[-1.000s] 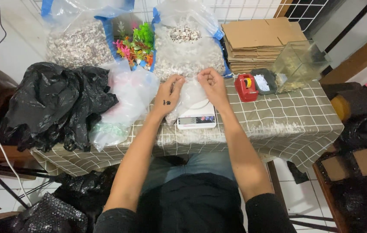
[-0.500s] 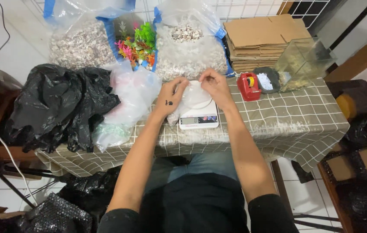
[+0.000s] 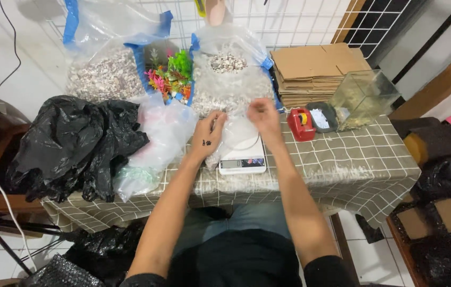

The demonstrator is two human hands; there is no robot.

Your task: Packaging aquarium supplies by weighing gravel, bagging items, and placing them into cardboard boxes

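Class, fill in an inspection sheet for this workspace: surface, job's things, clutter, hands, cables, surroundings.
Surface: table under a checked cloth.
Job's things: small clear bag on a white digital scale; large clear bag of pebbles behind it.
Clutter: black plastic bags, second pebble bag, coloured plastic plants, flat cardboard stack, red tape dispenser, glass tank.
Hands: left hand and right hand both at the small clear bag.
Cables: white cable lower left.
Surroundings: wire grid panel behind; tiled floor.
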